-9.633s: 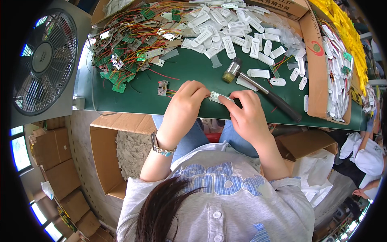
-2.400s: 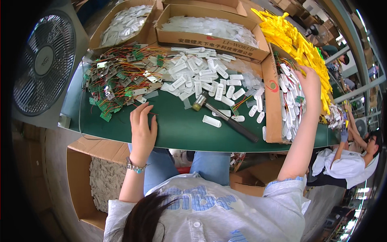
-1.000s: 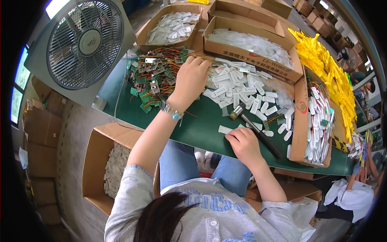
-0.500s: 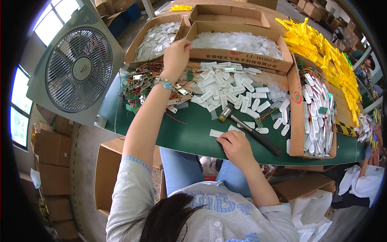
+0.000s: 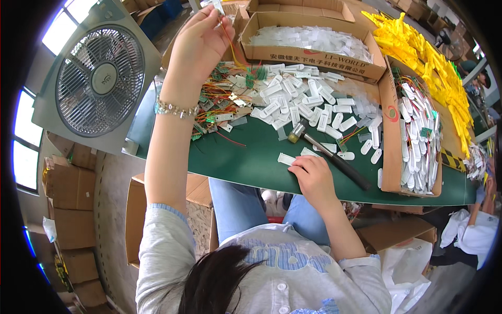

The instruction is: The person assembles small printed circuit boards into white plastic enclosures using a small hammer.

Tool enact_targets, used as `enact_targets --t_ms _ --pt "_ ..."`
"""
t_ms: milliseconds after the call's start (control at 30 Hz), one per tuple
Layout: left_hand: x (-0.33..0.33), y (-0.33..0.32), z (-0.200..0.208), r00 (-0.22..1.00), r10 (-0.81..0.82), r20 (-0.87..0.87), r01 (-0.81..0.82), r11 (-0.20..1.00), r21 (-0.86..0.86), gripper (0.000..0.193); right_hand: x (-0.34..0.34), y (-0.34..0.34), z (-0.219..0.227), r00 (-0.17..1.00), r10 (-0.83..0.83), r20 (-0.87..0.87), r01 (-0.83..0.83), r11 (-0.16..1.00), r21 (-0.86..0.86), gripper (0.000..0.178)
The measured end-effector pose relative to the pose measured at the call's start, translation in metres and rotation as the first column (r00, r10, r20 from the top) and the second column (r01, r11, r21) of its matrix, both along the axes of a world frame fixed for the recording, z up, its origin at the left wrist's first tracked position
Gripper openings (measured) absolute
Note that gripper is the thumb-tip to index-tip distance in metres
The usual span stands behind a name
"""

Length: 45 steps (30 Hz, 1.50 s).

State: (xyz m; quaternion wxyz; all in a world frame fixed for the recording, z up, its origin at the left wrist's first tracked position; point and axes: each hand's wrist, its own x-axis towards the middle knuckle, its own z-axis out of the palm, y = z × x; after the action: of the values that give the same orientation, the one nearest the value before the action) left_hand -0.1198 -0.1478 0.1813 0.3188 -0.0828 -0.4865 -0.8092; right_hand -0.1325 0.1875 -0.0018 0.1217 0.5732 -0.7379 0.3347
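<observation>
a grey fan (image 5: 99,78), yellow parts (image 5: 429,57) and a hammer (image 5: 327,152).

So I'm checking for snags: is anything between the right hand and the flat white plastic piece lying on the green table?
Nothing visible. The right hand rests on the green table with its fingers already beside the flat white plastic piece.

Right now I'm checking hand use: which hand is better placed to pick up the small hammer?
Right. The right hand rests on the green table beside the hammer, while the left hand is raised far off, pinching a wired part.
</observation>
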Motion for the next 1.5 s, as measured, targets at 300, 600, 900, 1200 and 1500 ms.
enact_targets --t_ms 300,600,900,1200,1500 --pt "0.079 0.11 -0.082 0.881 0.402 0.248 0.067 0.413 -0.908 0.01 0.02 0.005 0.006 0.919 -0.032 0.392 0.058 0.997 -0.056 0.038" --pt "0.1 0.163 -0.155 0.868 0.38 0.321 0.131 0.449 -0.884 0.013 0.017 0.006 0.005 0.921 0.008 0.39 -0.006 1.0 -0.008 0.051" --pt "0.096 0.172 -0.159 0.806 0.559 0.196 0.029 0.293 -0.956 0.01 0.016 0.008 0.004 0.969 0.0 0.248 -0.011 0.999 0.044 0.035" --pt "0.111 0.154 -0.157 0.837 0.543 -0.066 -0.088 0.015 -0.996 0.018 0.018 0.007 0.009 0.999 0.01 0.049 -0.015 0.994 0.105 0.037" --pt "0.122 0.173 -0.164 0.789 0.587 -0.179 -0.136 -0.117 -0.984 0.025 0.032 -0.002 0.013 0.994 -0.102 -0.033 0.106 0.985 0.133 0.027"
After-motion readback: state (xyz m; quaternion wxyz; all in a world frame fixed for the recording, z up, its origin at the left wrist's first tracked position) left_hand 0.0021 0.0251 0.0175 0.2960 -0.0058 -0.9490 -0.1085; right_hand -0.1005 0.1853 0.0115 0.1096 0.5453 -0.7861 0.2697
